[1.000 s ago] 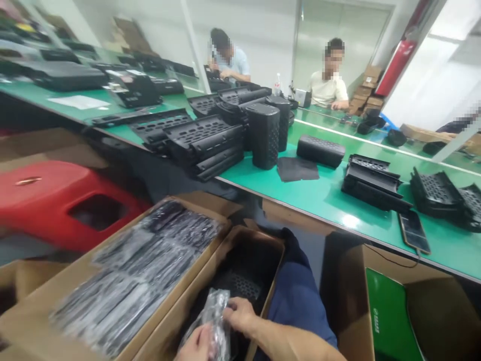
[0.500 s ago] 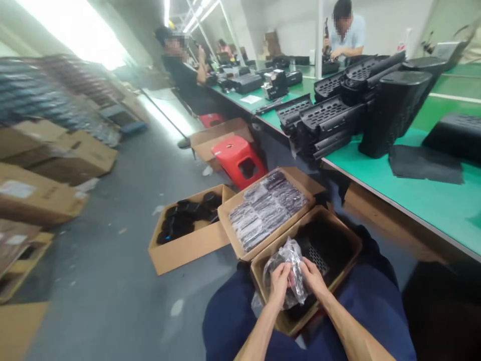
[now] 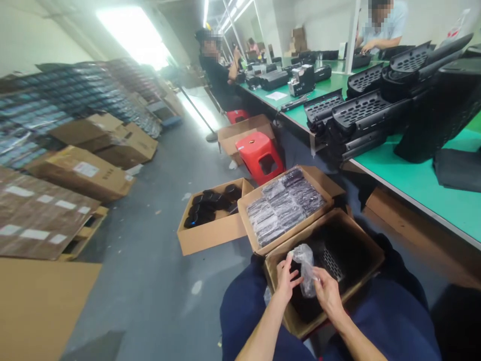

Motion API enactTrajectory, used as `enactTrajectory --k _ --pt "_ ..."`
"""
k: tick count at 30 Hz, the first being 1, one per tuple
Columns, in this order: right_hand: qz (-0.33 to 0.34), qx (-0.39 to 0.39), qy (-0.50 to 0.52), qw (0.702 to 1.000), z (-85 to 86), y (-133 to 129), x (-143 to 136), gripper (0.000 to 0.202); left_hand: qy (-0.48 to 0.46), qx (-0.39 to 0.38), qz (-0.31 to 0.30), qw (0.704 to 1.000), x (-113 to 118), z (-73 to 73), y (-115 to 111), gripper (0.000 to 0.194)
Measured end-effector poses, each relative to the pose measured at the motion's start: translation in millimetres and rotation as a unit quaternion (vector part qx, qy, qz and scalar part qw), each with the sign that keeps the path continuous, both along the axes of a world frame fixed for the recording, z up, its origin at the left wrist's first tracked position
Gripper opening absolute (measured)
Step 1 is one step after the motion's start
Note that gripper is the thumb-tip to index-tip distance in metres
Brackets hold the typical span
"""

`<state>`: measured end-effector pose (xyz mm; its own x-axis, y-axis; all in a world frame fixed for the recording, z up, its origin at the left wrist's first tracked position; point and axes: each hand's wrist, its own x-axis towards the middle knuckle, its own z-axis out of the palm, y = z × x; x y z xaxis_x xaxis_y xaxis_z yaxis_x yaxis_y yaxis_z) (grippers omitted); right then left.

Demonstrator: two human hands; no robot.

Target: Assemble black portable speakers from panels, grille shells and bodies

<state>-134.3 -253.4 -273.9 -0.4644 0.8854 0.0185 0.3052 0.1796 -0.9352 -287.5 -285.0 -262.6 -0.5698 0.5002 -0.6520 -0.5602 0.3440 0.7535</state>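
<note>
Low in the frame's centre, the left hand (image 3: 286, 279) and right hand (image 3: 327, 295) both pinch a crinkled clear plastic bag (image 3: 305, 268) (fingers closed) above the open brown cardboard box (image 3: 361, 235).

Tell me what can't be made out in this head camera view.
- Black part in the crinkled clear plastic bag: shape hidden by the bag, left hand and right hand.
- Brown cardboard box on the lap: contents too dark.
- Tall black perforated housing: cut off by right edge.
</note>
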Motion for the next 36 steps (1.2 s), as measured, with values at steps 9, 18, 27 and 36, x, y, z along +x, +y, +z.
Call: enactTrajectory --k 9,18,27,36 --pt "0.177 -0.023 0.025 0.984 31.7 -62.9 -9.7 0.057 0.141 0.011 0.086 0.986 -69.1 51.9 -1.3 0.035" --pt "-0.068 -0.247 -0.281 0.925 -43.0 15.9 -15.0 0.034 0.515 -0.115 0.08 0.845 -121.2 97.3 -59.7 0.045" --pt "-0.019 -0.248 -0.341 0.907 -57.8 37.5 -8.4 0.032 0.438 -0.058 -0.136 0.886 -64.1 43.9 -55.4 0.017" --pt "-0.003 -0.372 -0.378 0.848 -72.9 18.9 -5.2 0.03 0.334 -0.049 -0.201 0.92 -29.6 20.7 -58.8 0.006"
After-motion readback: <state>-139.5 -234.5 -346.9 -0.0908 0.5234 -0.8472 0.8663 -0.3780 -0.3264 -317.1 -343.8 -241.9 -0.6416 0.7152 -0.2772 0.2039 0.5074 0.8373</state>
